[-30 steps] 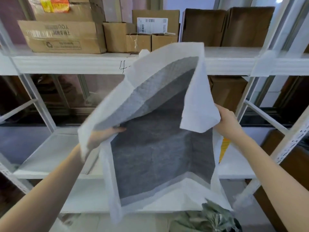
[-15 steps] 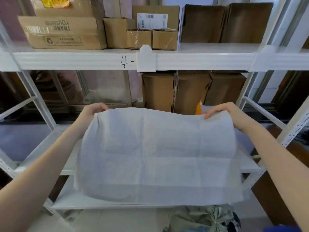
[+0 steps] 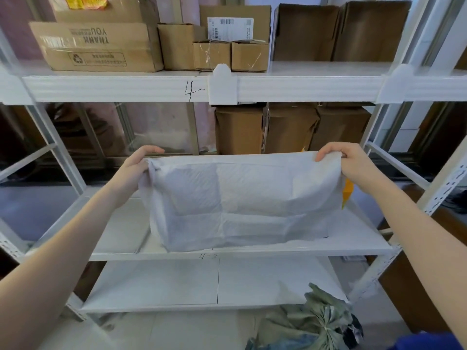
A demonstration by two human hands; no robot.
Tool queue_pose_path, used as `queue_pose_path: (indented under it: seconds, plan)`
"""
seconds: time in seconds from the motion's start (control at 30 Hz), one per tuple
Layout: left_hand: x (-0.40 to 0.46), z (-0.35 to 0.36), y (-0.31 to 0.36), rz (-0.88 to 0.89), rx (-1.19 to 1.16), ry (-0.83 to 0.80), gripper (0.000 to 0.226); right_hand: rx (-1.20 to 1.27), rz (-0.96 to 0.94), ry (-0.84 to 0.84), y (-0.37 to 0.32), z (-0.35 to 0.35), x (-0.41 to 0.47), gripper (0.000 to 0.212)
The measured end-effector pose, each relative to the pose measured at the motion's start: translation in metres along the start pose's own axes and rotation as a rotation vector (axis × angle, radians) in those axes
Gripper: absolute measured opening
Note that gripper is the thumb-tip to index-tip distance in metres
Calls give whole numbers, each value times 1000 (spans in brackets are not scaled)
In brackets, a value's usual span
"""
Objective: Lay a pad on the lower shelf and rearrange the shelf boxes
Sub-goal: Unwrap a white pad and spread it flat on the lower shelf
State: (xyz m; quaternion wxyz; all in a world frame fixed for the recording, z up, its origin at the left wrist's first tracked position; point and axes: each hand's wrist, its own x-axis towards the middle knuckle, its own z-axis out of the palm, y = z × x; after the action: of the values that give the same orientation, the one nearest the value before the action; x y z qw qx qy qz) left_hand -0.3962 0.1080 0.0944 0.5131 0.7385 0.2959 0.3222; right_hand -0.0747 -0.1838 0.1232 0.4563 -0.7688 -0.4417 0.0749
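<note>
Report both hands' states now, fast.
Left hand: closed on the top left corner of the white quilted absorbent pad.
Right hand: closed on the pad's top right corner.

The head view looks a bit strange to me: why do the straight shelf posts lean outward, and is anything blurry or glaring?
Head view: wide-angle lens bends the white metal shelf frame near the edges; soft, even light with no harsh glare; the thin white pad and both hands look sharp; the far corners smear slightly.
</note>
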Motion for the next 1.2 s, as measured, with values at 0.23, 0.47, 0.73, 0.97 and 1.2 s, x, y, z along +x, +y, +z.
queue_pose_path:
  seconds: [0.23, 0.47, 0.73, 0.97, 1.2]
  plan:
    - [-6, 9, 9, -90, -364, 95, 36, 198, 73, 68, -7, 8, -5, 24]
    - [1, 8, 7, -78, 95, 104, 35, 266, 19, 174, -19, 14, -7, 26]
    - [0, -3, 20, 61, 663, -188, 38, -264, -19, 162, -11, -2, 2, 43]
    - [0, 5, 24, 119, 806, -157, 27, 129, 111, 54, -28, 0, -1, 46]
    - [-1, 14, 35, 103, 846, -150, 14, -328, -49, -133, -33, 3, -5, 37]
